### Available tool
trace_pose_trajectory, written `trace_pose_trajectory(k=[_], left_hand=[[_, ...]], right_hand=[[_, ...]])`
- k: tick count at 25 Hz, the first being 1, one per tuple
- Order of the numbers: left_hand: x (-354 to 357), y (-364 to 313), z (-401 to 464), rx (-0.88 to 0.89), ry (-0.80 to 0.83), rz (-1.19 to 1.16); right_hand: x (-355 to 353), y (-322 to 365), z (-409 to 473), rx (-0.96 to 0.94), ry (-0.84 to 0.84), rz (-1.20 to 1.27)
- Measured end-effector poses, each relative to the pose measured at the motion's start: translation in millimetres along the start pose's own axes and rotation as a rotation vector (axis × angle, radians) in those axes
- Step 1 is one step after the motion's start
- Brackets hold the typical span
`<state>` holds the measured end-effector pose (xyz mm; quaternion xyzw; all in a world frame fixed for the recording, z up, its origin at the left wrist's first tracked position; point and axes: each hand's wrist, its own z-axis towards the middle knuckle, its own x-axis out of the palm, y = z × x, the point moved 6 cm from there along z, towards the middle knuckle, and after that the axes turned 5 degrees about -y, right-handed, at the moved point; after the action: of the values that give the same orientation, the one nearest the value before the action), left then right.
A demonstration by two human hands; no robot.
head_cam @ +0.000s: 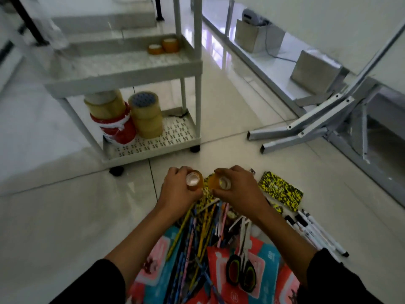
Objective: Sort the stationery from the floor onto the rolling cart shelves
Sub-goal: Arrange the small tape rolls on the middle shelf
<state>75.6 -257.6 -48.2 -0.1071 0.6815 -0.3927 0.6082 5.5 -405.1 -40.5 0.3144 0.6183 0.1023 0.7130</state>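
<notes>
The left hand [178, 187] is curled round a small amber roll of clear adhesive tape [194, 180], its pale core facing up. The right hand [238, 187] grips a second small amber tape roll [220, 182] the same way. The two hands sit side by side, nearly touching, both raised above the white tiled floor [54, 216].

Directly beneath and behind the hands lies a heap of stationery: a bundle of thin coloured pencils [203, 229], a pair of black-handled scissors with yellow-green trim [241, 268], and pink-and-teal printed packets [157, 260]. Just to the right of the right hand is a yellow-and-black patterned pouch [280, 190], and further right and nearer the person, several white markers with black caps [311, 229].

Ahead of the hands and to the left stands the white rolling cart with perforated shelves [153, 141]. Its lowest shelf carries stacked large tan packing tape rolls [146, 115] beside a red-and-white roll [116, 128]. The shelf above holds two small amber tape rolls [164, 46] near its far right corner.

Well to the right of the hands, grey metal frame legs [306, 126] rest on the floor.
</notes>
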Motion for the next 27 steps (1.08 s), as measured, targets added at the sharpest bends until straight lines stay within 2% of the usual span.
trace_pose_trajectory(k=[8,13,21,27], left_hand=[[-157.0,-67.4,70.3,0.181,-0.222,-0.041],[-229.5,-85.3,123.6,0.167,-0.333,0.005],[-233.0,-47.7,218.8,-0.019,-0.262,0.112],[-208.3,-15.7,246.6,-0.06,-0.227,0.105]], right_hand=[[-95.1,132.8,70.3,-0.174,-0.181,0.052],[-138.6,194.2,140.1,-0.257,-0.224,-0.002],[-113.8,213.2,254.9,-0.201,-0.146,-0.275],[-89.0,221.3,311.4,-0.293,-0.124,-0.405]])
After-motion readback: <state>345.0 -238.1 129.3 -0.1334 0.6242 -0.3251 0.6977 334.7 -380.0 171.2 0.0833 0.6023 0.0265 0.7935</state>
